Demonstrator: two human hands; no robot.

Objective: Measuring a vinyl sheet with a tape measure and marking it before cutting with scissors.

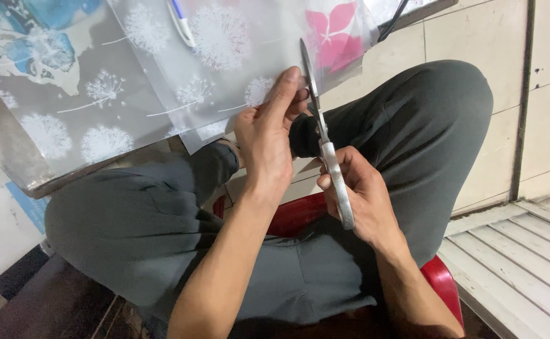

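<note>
Tiled floor, red stool (441, 276); L hand (265, 141) pinching translucent sheet (224, 69), R hand (359, 198) gripping scissors (325, 135).

Red stool (441, 276), pen (180, 22), tiled wall (476, 37)

Bare forearms, grey trousers (162, 232)

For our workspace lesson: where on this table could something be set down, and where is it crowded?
Free: the grey dandelion-printed table cover left of the translucent plastic sheet. Crowded: the sheet's near edge, where the left hand pinches it and the right hand works metal scissors.
</note>
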